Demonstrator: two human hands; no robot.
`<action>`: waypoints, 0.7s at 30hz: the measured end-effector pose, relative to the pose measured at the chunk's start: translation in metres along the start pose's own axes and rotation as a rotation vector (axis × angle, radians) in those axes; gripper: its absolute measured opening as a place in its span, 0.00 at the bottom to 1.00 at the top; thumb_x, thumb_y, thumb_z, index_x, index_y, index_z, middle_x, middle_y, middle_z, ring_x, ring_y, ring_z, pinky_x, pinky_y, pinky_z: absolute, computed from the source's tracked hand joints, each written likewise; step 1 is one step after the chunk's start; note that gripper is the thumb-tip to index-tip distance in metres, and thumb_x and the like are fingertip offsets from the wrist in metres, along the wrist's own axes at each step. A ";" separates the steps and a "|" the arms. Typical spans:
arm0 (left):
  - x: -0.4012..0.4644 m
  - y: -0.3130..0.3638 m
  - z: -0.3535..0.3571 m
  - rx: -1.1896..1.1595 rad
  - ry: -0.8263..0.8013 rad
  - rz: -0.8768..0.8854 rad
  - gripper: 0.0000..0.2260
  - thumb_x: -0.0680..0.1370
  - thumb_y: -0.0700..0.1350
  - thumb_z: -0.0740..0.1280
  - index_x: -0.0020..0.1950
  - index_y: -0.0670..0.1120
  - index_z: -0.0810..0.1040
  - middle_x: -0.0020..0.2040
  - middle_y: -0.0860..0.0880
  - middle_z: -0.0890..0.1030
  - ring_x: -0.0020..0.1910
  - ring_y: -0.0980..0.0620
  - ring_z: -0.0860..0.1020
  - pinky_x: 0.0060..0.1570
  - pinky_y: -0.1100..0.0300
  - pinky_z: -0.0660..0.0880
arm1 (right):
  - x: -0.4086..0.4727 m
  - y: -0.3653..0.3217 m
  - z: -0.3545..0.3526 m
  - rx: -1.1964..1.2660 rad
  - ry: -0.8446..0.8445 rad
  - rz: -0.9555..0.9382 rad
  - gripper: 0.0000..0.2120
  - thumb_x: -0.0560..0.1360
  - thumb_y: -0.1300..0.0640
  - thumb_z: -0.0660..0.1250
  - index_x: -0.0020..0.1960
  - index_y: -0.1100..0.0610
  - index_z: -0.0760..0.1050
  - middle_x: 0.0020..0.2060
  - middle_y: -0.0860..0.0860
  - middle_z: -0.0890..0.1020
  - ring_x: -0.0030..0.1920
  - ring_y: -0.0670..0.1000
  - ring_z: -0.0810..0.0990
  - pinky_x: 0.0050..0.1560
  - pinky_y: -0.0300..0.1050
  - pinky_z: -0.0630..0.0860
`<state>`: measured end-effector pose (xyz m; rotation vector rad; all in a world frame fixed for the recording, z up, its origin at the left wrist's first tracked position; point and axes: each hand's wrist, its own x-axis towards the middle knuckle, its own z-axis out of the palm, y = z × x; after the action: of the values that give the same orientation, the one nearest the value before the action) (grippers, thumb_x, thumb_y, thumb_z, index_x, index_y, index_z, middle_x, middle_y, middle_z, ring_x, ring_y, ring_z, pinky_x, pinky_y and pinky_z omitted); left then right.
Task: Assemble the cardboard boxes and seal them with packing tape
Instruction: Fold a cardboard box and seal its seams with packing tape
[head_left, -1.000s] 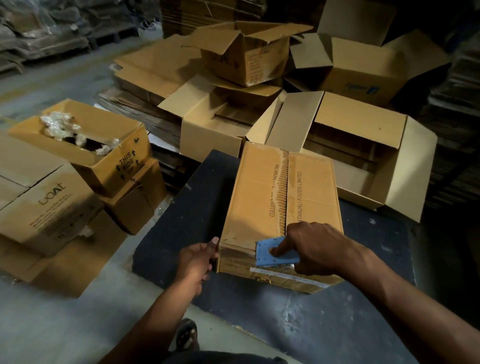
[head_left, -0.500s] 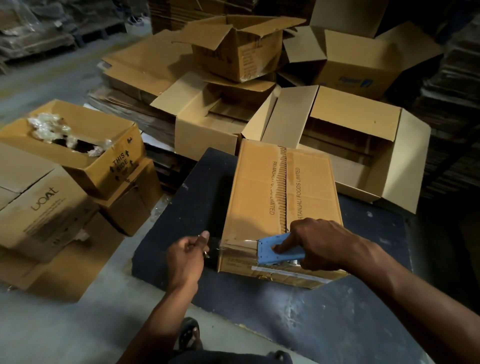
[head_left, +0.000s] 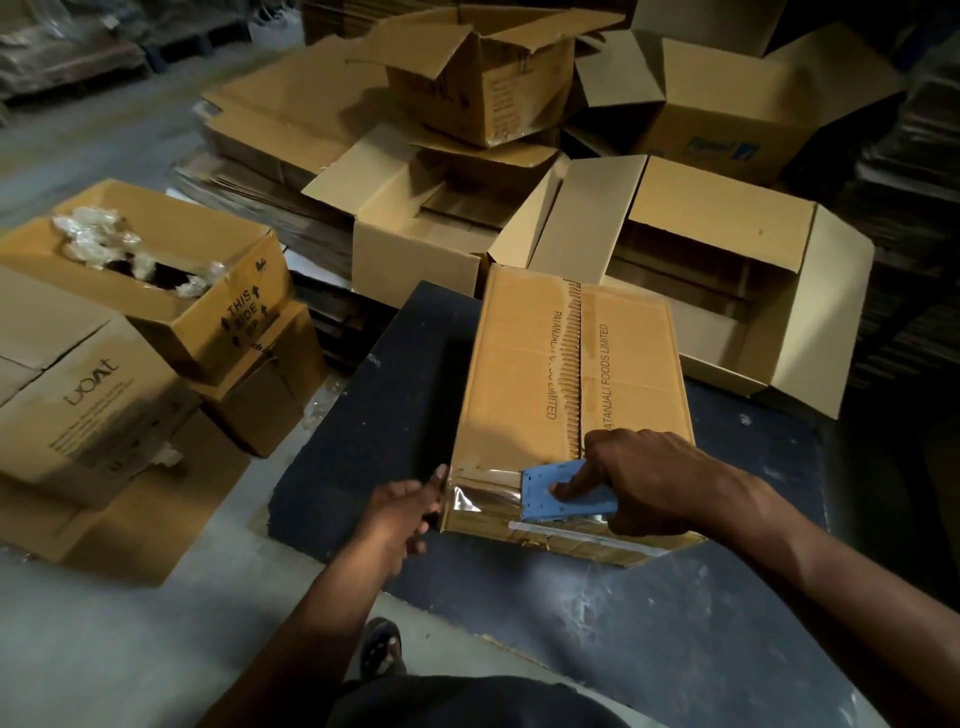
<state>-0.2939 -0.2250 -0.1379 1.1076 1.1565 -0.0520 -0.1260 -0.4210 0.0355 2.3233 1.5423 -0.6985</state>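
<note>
A closed brown cardboard box (head_left: 524, 374) printed "PATANJALI FOODS LIMITED" lies on a dark table top (head_left: 395, 395). My right hand (head_left: 649, 478) grips a blue tape dispenser (head_left: 556, 496) pressed on the box's near top edge, index finger on its plate. A shiny strip of clear tape (head_left: 483, 493) runs from the dispenser left to the near left corner. My left hand (head_left: 402, 512) is at that corner, thumb up against the box's side; whether it pinches the tape end is not clear.
Several open empty boxes are piled behind the table, a big one (head_left: 727, 270) at right. On the floor at left stand a box with plastic wrap (head_left: 156, 270) and a "boAt" box (head_left: 78, 405). My sandalled foot (head_left: 382, 647) shows below.
My right hand has slid the dispenser to the right along the box's near edge, laying out a strip of tape. My left hand moved slightly and stays at the near left corner.
</note>
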 end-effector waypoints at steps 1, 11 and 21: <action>-0.001 -0.005 0.001 0.006 -0.011 -0.053 0.26 0.73 0.65 0.73 0.56 0.44 0.81 0.44 0.46 0.78 0.35 0.53 0.70 0.28 0.60 0.68 | 0.000 -0.001 0.001 -0.002 -0.002 0.000 0.26 0.79 0.51 0.69 0.74 0.33 0.70 0.50 0.41 0.65 0.52 0.47 0.75 0.44 0.43 0.71; 0.002 0.001 -0.009 0.234 0.310 0.664 0.27 0.72 0.74 0.67 0.56 0.53 0.79 0.51 0.51 0.80 0.47 0.54 0.79 0.50 0.52 0.80 | -0.004 -0.005 -0.007 -0.108 -0.008 -0.011 0.28 0.79 0.54 0.68 0.74 0.33 0.69 0.61 0.45 0.76 0.55 0.52 0.79 0.43 0.46 0.73; 0.020 -0.015 0.019 1.166 0.091 1.826 0.21 0.79 0.36 0.60 0.72 0.41 0.78 0.73 0.45 0.77 0.73 0.46 0.75 0.71 0.46 0.71 | -0.006 0.009 -0.012 -0.041 -0.040 -0.021 0.29 0.77 0.56 0.70 0.74 0.35 0.70 0.64 0.48 0.77 0.57 0.53 0.79 0.46 0.48 0.75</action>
<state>-0.2794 -0.2365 -0.1631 2.8278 -0.3347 0.8316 -0.1169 -0.4239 0.0481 2.2525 1.5513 -0.7073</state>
